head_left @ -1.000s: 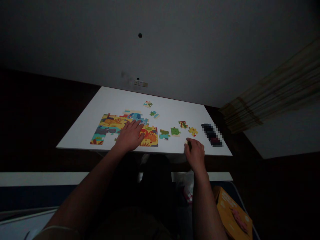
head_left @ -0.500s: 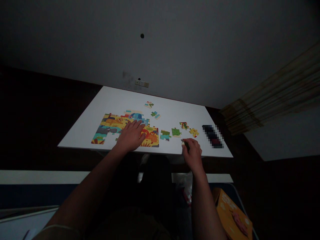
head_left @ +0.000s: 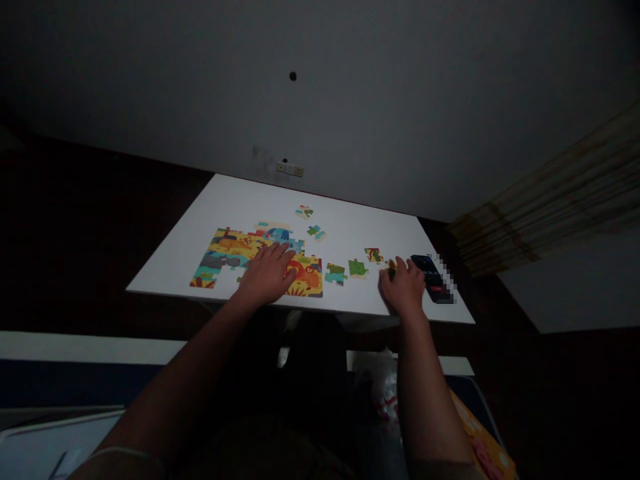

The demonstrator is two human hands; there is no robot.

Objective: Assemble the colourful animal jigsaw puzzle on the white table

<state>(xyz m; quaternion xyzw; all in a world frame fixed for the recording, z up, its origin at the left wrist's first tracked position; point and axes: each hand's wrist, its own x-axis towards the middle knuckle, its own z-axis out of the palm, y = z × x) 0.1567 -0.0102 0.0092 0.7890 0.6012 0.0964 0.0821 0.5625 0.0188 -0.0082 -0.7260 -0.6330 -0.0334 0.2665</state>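
"One white counter (head_left: 360, 227), and what's the largest thing on it?"

"The partly joined puzzle (head_left: 227, 259), left of the middle near the front edge. It lies as it did half a second ago."

"And the arms?"

"The left forearm (head_left: 200, 360) slants in, its left hand (head_left: 267, 273) resting palm down on the puzzle, fingers loosely spread, just as before. The right forearm (head_left: 427, 380) reaches nearly straight forward. The right hand (head_left: 404, 287) has shifted rightward, close beside the phone (head_left: 429, 273)."

"What's its grip like?"

"Fingers bent, with a narrow gap between thumb and forefinger. Something dark shows there, but I cannot tell whether it holds a piece. It now covers the spot where a yellow piece lay in view."

"Any small stuff?"

"Between the puzzle and that hand, a green-and-blue piece (head_left: 336, 274), a green piece (head_left: 357, 269) and a dark-patterned piece (head_left: 373, 255). Two loose pieces (head_left: 317, 232) lie farther back, well apart from both hands."
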